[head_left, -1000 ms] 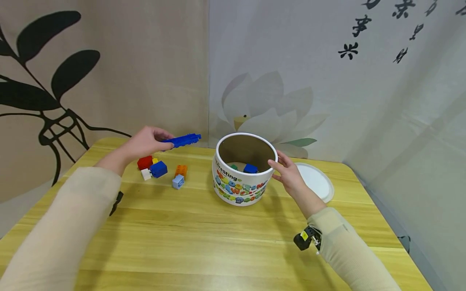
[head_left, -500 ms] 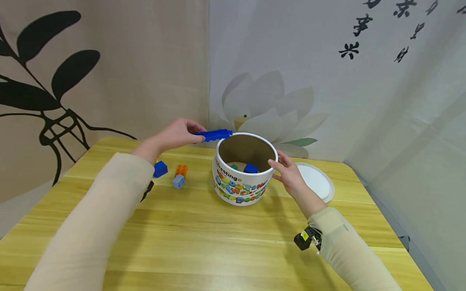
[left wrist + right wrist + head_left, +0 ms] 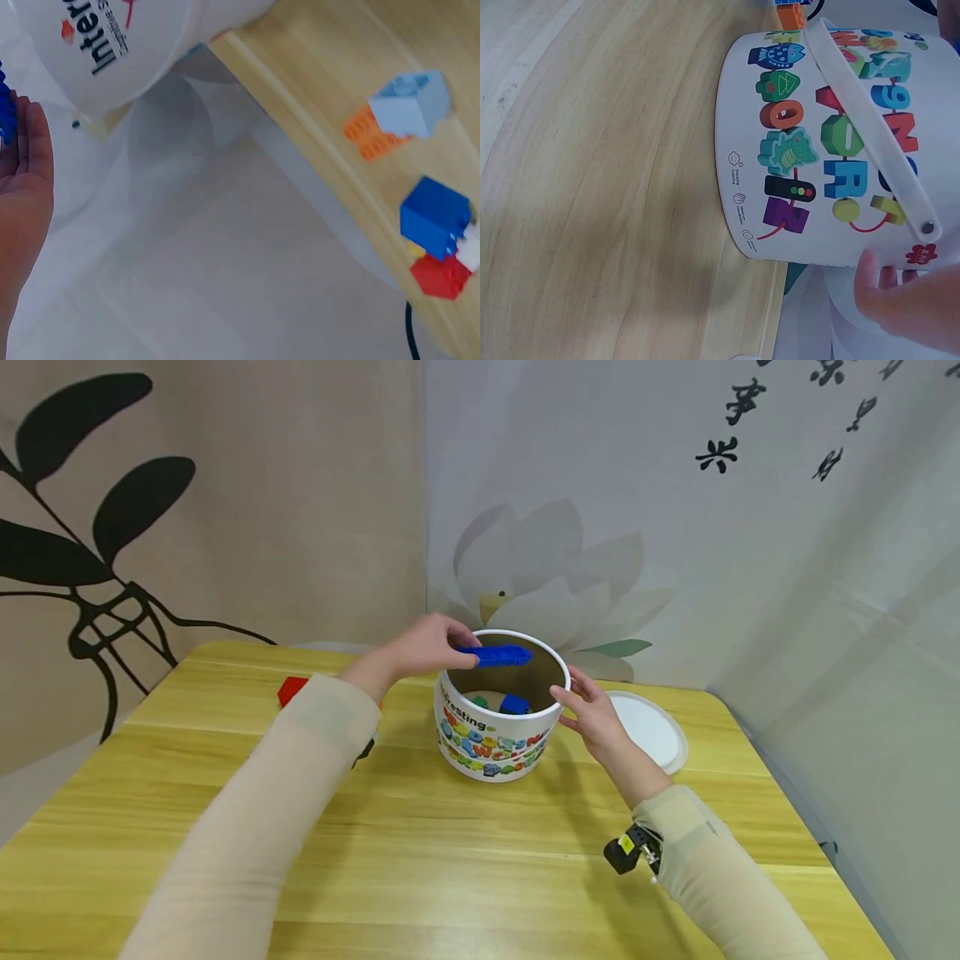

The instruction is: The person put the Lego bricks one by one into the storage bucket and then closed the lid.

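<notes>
My left hand (image 3: 429, 647) pinches a long, studded blue toy-brick piece (image 3: 504, 655) between thumb and fingers, over the mouth of a white printed bucket (image 3: 487, 752). In the left wrist view only the end of this blue piece (image 3: 6, 112) shows at the left edge. Inside the bucket lie a blue block (image 3: 514, 704) and a green piece (image 3: 480, 702). My right hand (image 3: 596, 714) holds the bucket's right side, thumb at the rim and fingers behind. The right wrist view shows the fingertips against the printed wall, below the white handle (image 3: 877, 127).
A round white lid (image 3: 648, 731) lies right of the bucket. On the table's left, a light-blue block (image 3: 412, 105) sits by an orange brick (image 3: 365, 139). A blue block (image 3: 435, 214), a red block (image 3: 439, 276) and a white piece (image 3: 471, 251) cluster nearby, with a little yellow.
My left hand has carried the blue piece rightward from above the loose blocks to over the bucket's opening. The right hand has stayed at the bucket's side.
</notes>
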`<state>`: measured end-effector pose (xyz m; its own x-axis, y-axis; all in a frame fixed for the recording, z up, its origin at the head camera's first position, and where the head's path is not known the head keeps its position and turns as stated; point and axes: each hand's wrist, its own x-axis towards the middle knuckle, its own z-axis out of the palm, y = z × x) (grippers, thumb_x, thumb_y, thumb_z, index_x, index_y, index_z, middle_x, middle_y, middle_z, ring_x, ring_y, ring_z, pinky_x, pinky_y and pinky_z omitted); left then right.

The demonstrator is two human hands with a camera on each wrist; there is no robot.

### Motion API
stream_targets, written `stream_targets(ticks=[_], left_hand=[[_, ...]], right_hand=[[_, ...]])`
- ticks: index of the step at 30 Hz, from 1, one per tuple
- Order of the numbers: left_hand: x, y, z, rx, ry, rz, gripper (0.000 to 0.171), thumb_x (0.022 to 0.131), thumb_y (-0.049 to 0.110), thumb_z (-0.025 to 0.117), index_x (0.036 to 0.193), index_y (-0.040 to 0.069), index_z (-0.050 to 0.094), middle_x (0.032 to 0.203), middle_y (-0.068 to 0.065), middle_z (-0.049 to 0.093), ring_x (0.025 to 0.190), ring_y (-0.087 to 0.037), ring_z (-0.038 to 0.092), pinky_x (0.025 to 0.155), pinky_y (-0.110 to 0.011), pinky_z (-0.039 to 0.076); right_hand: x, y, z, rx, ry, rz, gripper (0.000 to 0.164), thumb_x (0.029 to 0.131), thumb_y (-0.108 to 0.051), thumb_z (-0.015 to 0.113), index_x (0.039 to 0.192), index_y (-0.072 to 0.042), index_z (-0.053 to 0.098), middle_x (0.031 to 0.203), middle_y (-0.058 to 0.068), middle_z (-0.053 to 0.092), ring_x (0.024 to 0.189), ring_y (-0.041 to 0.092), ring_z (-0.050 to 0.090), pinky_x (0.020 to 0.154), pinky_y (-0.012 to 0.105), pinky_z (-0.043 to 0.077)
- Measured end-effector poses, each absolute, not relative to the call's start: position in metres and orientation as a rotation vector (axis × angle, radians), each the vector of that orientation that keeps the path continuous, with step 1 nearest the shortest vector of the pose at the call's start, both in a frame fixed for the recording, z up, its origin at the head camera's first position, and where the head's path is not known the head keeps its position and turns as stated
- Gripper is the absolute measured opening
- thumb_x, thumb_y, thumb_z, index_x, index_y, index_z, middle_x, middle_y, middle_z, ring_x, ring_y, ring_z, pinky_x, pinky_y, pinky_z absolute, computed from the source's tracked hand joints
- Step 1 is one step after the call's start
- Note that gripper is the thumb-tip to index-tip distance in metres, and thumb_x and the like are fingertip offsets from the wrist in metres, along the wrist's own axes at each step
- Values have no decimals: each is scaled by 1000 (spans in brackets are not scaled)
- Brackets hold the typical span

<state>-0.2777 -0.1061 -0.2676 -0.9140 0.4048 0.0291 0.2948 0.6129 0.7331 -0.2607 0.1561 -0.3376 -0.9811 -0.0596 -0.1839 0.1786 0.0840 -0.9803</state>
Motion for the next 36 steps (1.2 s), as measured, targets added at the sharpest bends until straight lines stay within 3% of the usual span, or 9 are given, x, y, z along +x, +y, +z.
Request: stream_targets(ticks=[10, 19, 36], left_hand=[[-279, -101, -276, 648, 2700, 1195, 38, 84, 23, 68, 114, 1, 63, 116, -14, 63, 107, -26, 58, 95, -37, 47], [-276, -131, -280, 540, 2771, 1395, 33, 84, 19, 69, 109, 0, 63, 104, -15, 62, 92, -24, 54, 83, -30, 46], [-245, -219, -364, 232, 2793, 1296, 41, 86, 27, 67, 115, -2, 60, 104, -15, 61, 93, -24, 55, 79, -27, 46]], right_hand=[[-260, 153, -335, 127, 2187, -1997, 59, 94, -17, 54, 148, -15, 28, 150, 13, 32, 133, 29, 35, 106, 51, 36], [-260, 155, -336, 124, 2191, -1998, 60, 94, -18, 54, 148, -15, 26, 150, 13, 31, 134, 29, 34, 106, 51, 36], [-261, 155, -337, 138, 2193, -2000, 60, 95, -17, 53, 148, -15, 27, 150, 12, 31, 134, 29, 35, 106, 51, 36]])
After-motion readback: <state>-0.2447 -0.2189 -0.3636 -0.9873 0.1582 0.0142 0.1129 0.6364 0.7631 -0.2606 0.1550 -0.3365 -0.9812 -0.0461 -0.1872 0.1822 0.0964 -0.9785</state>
